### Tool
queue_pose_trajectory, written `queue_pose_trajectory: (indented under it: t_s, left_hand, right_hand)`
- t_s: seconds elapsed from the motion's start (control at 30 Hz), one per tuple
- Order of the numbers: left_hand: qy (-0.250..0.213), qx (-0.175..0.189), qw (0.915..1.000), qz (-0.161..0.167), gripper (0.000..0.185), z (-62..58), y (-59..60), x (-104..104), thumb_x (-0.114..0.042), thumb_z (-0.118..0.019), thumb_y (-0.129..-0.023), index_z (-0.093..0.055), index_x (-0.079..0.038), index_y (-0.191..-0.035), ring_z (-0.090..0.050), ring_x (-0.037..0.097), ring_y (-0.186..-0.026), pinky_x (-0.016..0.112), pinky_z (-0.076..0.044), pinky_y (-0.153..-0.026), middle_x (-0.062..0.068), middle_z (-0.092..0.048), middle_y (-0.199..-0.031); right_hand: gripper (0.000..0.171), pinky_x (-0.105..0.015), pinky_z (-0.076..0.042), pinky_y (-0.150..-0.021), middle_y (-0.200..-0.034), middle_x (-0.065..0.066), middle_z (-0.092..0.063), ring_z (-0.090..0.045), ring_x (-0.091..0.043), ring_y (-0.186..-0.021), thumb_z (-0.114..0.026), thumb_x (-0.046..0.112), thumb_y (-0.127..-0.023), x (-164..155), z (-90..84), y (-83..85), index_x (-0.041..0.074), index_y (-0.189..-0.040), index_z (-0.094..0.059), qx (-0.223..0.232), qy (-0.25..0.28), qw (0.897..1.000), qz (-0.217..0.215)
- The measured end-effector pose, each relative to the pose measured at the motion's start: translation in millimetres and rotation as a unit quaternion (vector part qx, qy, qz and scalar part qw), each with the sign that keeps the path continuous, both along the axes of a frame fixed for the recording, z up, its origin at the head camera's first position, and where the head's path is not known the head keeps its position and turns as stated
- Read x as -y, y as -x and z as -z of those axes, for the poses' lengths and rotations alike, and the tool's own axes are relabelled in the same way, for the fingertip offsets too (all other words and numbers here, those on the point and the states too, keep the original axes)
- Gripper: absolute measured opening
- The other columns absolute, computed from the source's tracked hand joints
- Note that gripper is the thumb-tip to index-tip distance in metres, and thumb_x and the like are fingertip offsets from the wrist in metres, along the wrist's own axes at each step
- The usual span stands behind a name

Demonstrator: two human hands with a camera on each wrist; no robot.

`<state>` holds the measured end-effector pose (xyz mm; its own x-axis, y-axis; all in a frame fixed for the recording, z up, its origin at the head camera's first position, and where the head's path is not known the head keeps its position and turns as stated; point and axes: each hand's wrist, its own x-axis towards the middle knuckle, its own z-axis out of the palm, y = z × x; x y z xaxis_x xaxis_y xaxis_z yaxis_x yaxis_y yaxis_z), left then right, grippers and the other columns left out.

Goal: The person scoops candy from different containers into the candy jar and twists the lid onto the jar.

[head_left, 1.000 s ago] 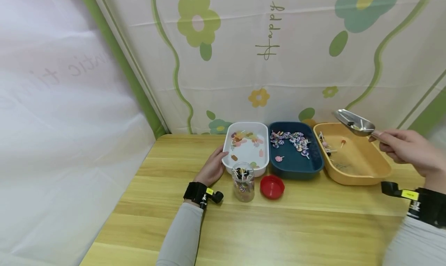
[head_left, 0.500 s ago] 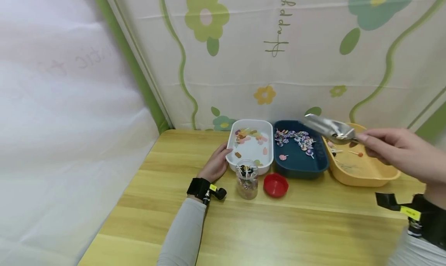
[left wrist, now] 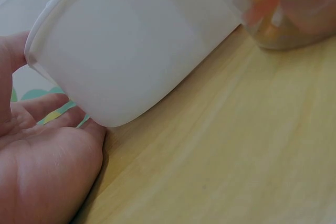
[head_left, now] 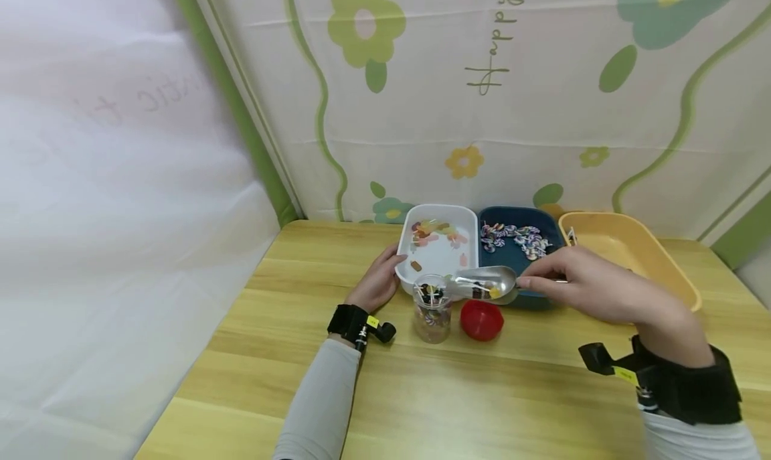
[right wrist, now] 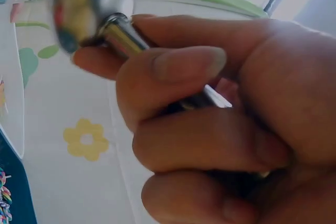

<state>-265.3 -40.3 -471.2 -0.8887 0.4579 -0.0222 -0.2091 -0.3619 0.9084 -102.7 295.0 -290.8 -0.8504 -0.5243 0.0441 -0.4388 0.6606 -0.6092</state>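
Head view: right hand (head_left: 593,289) grips metal scoop (head_left: 484,286) over jar (head_left: 431,309); relaxed left hand (head_left: 379,284) touches white tray (head_left: 415,282).

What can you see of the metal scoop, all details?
The metal scoop is shiny silver with a rounded open bowl and a slim rod handle. The right hand grips the handle with curled fingers. It lies about level, mouth pointing toward the clear jar, its tip at the jar's rim, above the red lid. A few small candies with white sticks lie in the bowl. The right wrist view shows it blurred.
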Motion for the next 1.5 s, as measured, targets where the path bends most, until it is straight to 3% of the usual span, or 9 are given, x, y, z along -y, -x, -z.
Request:
queue_pose_trajectory:
  t_s: [0.13,0.57,0.87,1.0,1.27,1.37,1.5]
  left_hand:
    - [0.005,0.007,1.0,-0.004,0.055,-1.1,-0.3,-1.4,-0.01,-0.041,-0.11,-0.024,-0.009,-0.163,-0.027,0.028,-0.152,0.038,-0.027,-0.124,0.014,-0.022,-0.168]
    - [0.011,-0.004,0.9999,-0.002,0.056,-2.4,-2.5,3.1,-0.01,-0.041,-0.11,-0.022,-0.008,-0.163,-0.025,0.028,-0.153,0.037,-0.026,-0.125,0.013,-0.02,-0.169]
    - [0.014,-0.005,0.9999,-0.001,0.057,-2.0,-2.3,5.1,-0.01,-0.041,-0.11,-0.021,-0.008,-0.163,-0.023,0.028,-0.154,0.038,-0.025,-0.125,0.013,-0.018,-0.169]
    - [0.018,-0.006,0.9998,-0.002,0.056,-3.0,-2.5,5.5,-0.01,-0.04,-0.11,-0.022,-0.009,-0.163,-0.024,0.027,-0.154,0.038,-0.025,-0.125,0.013,-0.019,-0.169]
    - [0.014,-0.003,0.9999,-0.009,0.055,-3.7,-1.9,3.5,-0.01,-0.04,-0.111,-0.024,-0.009,-0.163,-0.024,0.028,-0.154,0.037,-0.026,-0.125,0.012,-0.021,-0.169]
    - [0.014,-0.001,0.9998,-0.012,0.054,-2.1,-2.0,-0.6,-0.01,-0.04,-0.11,-0.025,-0.01,-0.163,-0.025,0.028,-0.153,0.037,-0.027,-0.125,0.012,-0.021,-0.169]
    - [0.014,-0.003,0.9998,-0.017,0.054,-1.5,-0.8,-3.2,-0.01,-0.041,-0.11,-0.027,-0.009,-0.162,-0.026,0.028,-0.153,0.037,-0.028,-0.124,0.012,-0.021,-0.169]
  right_hand:
    - [0.022,-0.024,-0.045,-0.056,-0.089,0.011,-0.069,-0.055,-0.008,-0.069,-0.061,0.026,-0.104,1.4,-1.4,-5.0,0.017,-0.111,-0.08,0.002,-0.019,1.0,0.022]
    - [0.016,-0.024,-0.04,-0.052,-0.07,0.011,-0.056,-0.051,-0.008,-0.062,-0.065,0.026,-0.102,-2.9,-4.9,-10.8,0.022,-0.105,-0.08,-0.025,-0.017,0.999,0.04]
    - [0.016,-0.023,-0.044,-0.059,-0.09,0.013,-0.069,-0.056,-0.007,-0.074,-0.066,0.022,-0.101,-6.6,-5.3,-12.0,0.021,-0.108,-0.081,-0.04,-0.022,0.998,0.045]
    - [0.016,-0.023,-0.043,-0.056,-0.086,0.012,-0.067,-0.054,-0.007,-0.069,-0.067,0.019,-0.101,-10.8,-4.3,-12.0,0.019,-0.108,-0.081,-0.052,-0.013,0.998,0.043]
    - [0.019,-0.021,-0.047,-0.062,-0.092,0.017,-0.069,-0.056,-0.003,-0.077,-0.069,0.009,-0.097,-24.5,2.7,-10.2,0.023,-0.103,-0.081,-0.108,-0.003,0.994,0.033]
    - [0.018,-0.022,-0.048,-0.063,-0.093,0.017,-0.068,-0.056,-0.003,-0.078,-0.067,0.011,-0.099,-29.6,7.4,-8.8,0.023,-0.105,-0.08,-0.092,-0.009,0.995,0.027]
    - [0.017,-0.023,-0.046,-0.06,-0.087,0.015,-0.066,-0.055,-0.004,-0.074,-0.061,0.017,-0.104,-35.9,18.0,-8.8,0.024,-0.107,-0.076,-0.029,-0.017,0.999,0.003]
